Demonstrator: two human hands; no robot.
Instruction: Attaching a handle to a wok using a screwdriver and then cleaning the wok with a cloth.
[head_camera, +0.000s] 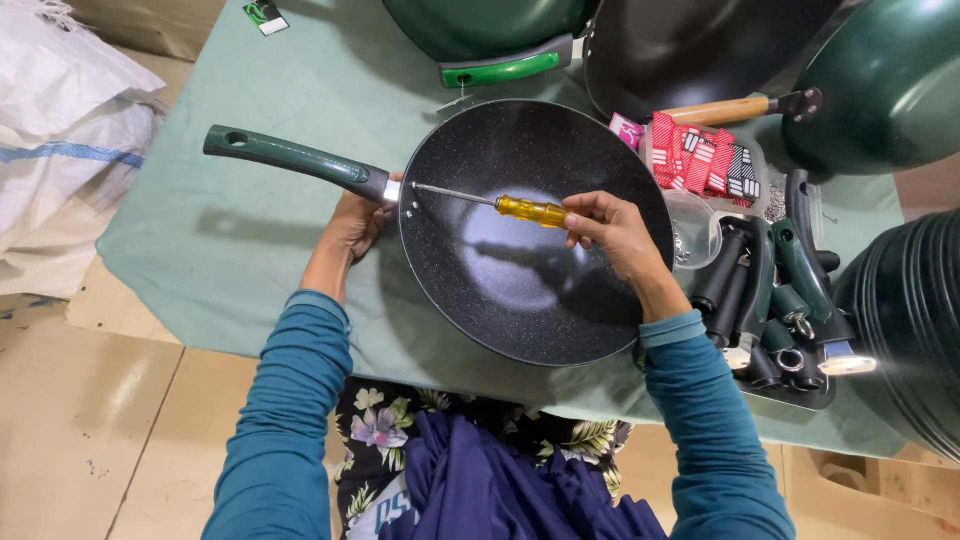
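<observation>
- Handle (290, 157), green, sticks out from the pan toward ten o'clock, lying flat over the green-covered tabletop (230, 250), so its joint faces the person.
- Left hand (355, 222) cups under that joint at the pan's nine o'clock rim; its fingers are hidden, so I cannot tell how tightly it closes, but it looks placed to brace the pan against turning.
- Pan (535, 230), black and speckled, sits at the tabletop's middle, tilted slightly up, its open side facing the person.
- Screwdriver (490, 203) lies almost level across the pan, tip at a screw on the nine o'clock wall, in line with the handle.
- Right hand (610, 228) is clamped on the yellow grip, fingers wrapped round it, well apart from the left.
- Tray (790, 330) of loose dark handles sits at three o'clock, within reach; a box (705, 160) of red packets lies at two o'clock.
</observation>
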